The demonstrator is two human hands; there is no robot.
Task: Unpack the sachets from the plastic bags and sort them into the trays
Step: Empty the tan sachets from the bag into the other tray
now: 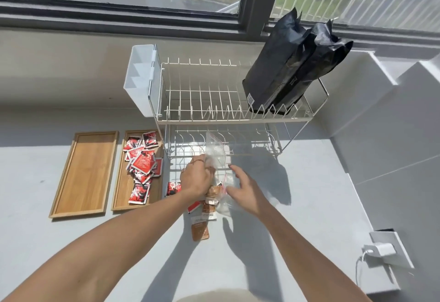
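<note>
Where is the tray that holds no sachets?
In the head view the bare wooden tray lies at far left on the counter, beside the tray of red sachets.

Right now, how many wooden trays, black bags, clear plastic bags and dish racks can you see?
Wooden trays: 2, one bare, one holding red sachets
Black bags: 2
Clear plastic bags: 2, one gripped by the left hand, one under the right hand
Dish racks: 1
Total: 7

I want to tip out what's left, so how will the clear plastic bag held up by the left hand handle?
The clear plastic bag looks thin and crumpled, so probably floppy and very light. The left hand grips it; its glossy film may slip. Brown sachets below suggest contents slide out easily.
</note>
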